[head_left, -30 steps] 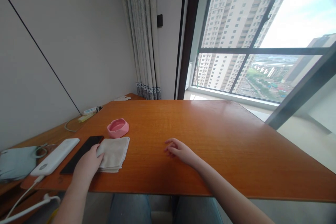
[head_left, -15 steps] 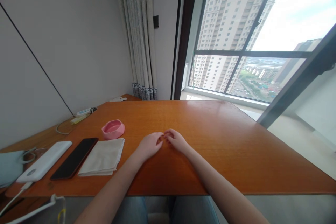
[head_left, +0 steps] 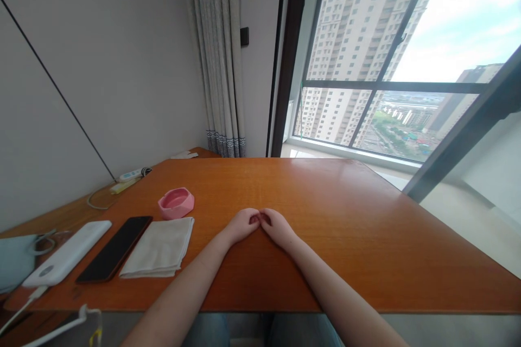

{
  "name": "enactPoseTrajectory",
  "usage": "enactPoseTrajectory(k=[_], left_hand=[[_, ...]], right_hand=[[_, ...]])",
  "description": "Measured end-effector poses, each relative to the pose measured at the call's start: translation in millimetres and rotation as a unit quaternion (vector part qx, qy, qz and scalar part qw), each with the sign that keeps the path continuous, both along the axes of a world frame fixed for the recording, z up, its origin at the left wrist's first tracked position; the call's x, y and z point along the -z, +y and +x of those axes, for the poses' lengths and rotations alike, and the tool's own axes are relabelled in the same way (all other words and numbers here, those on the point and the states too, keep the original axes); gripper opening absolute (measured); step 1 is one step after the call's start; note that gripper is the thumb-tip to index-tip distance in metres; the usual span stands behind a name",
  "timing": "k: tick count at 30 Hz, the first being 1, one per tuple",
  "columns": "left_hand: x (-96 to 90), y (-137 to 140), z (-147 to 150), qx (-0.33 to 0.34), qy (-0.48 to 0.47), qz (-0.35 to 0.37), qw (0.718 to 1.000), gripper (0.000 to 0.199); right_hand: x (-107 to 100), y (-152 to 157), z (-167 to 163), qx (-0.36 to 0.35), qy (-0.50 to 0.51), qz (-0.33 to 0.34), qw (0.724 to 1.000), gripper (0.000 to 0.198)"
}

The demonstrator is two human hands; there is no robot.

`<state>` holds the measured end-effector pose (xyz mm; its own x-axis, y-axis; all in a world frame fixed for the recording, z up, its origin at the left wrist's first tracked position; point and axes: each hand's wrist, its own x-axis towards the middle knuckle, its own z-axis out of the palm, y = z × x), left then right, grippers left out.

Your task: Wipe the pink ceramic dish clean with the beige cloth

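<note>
My left hand [head_left: 243, 224] and my right hand [head_left: 277, 225] rest on the brown wooden table [head_left: 366, 238], near its front middle. Their curled fingers meet at the fingertips, and no object shows in either one. Left of my left hand lies a folded cream cloth [head_left: 158, 246]. Behind the cloth stands a pink faceted dish [head_left: 176, 204], which looks like an ashtray.
A black phone [head_left: 115, 249] lies left of the cloth, with a white power bank [head_left: 67, 253] and its cable [head_left: 36, 295] beyond it. A power strip [head_left: 132, 175] sits by the wall. A curtain [head_left: 222, 65] and a window [head_left: 366, 87] are behind the table.
My two hands have come closer together, so the fingertips now touch and the fingers are more curled. The view has shifted slightly; the things on the table have not moved.
</note>
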<state>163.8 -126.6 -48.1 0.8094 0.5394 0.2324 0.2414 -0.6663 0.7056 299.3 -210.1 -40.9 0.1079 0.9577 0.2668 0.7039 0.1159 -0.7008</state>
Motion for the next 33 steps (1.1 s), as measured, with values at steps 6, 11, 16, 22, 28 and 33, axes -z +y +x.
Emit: enactPoseTrajectory(k=[6,11,16,22,28,33], left_hand=[[-5.1,1,0,0.012,0.013,-0.009,1.000,0.018],[-8.3,1,-3,0.017,0.013,-0.017,1.000,0.019],[-12.8,-1,-5,0.001,0.028,0.035,0.999,0.019],[-37.8,12,-31,-0.180,0.009,0.139,0.974,0.020],[-63.6,46,-116,-0.465,0.071,0.296,0.831,0.035],[-45.0,75,-167,-0.449,0.227,0.204,0.840,0.042]], right_hand=[[0,0,3,-0.004,-0.019,-0.002,1.000,0.020],[0,0,3,-0.011,-0.030,0.002,0.999,0.020],[1,1,4,-0.015,-0.025,0.004,1.000,0.021],[3,1,9,-0.017,-0.007,0.008,1.000,0.021],[3,2,10,-0.021,-0.019,0.009,1.000,0.021],[3,3,10,-0.017,-0.026,0.002,1.000,0.022]])
